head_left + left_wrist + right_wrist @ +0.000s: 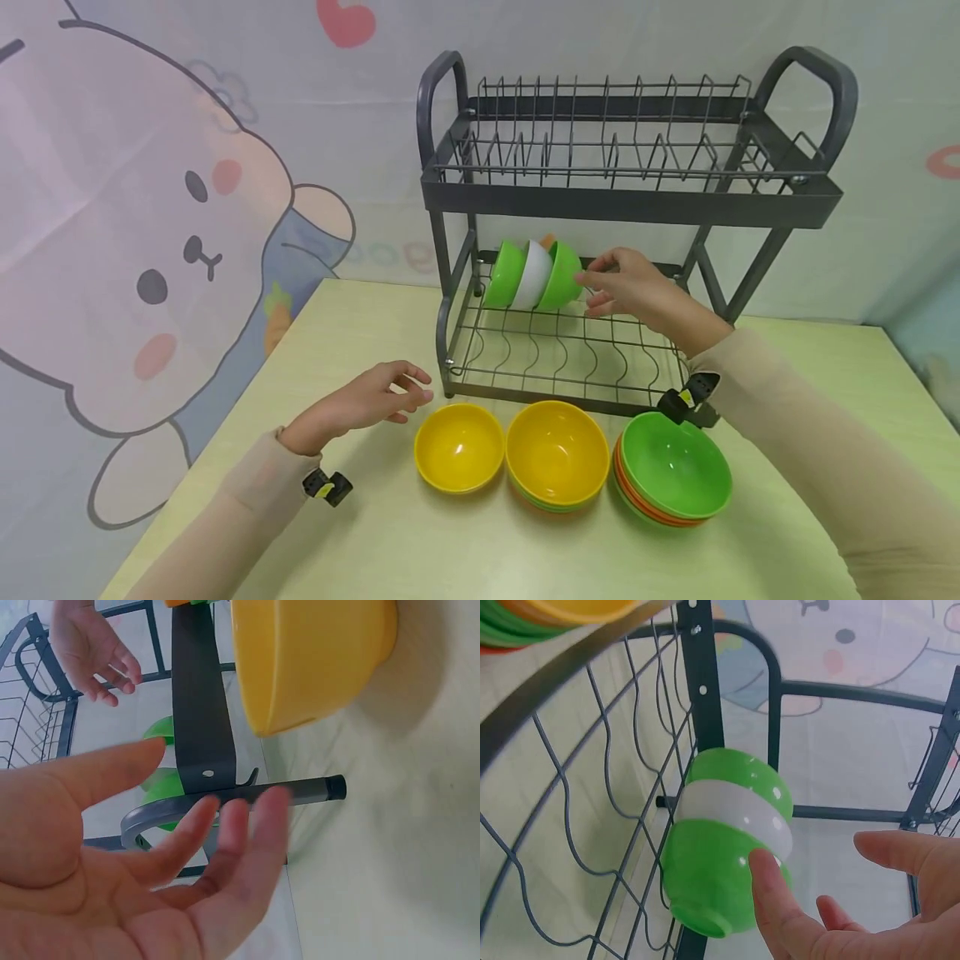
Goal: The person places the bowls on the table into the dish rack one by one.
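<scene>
On the lower tier of a dish rack [637, 197], a green bowl [506, 273], a white bowl [530, 279] and another green bowl [561, 279] stand on edge in a row. My right hand [628, 287] is just right of the nearer green bowl, thumb and fingers spread apart with nothing between them. In the right wrist view, a fingertip [761, 862] overlaps that bowl's side. My left hand [371, 395] hovers over the table, fingers loosely bent and holding nothing. Just right of it sits a yellow bowl [460, 450].
In front of the rack stand a stack with a yellow bowl [557, 450] on top and a stack of green and orange bowls [675, 467]. The rack's upper wire tier [592, 171] overhangs the right hand. A printed cloth [375, 150] hangs behind the table [360, 533].
</scene>
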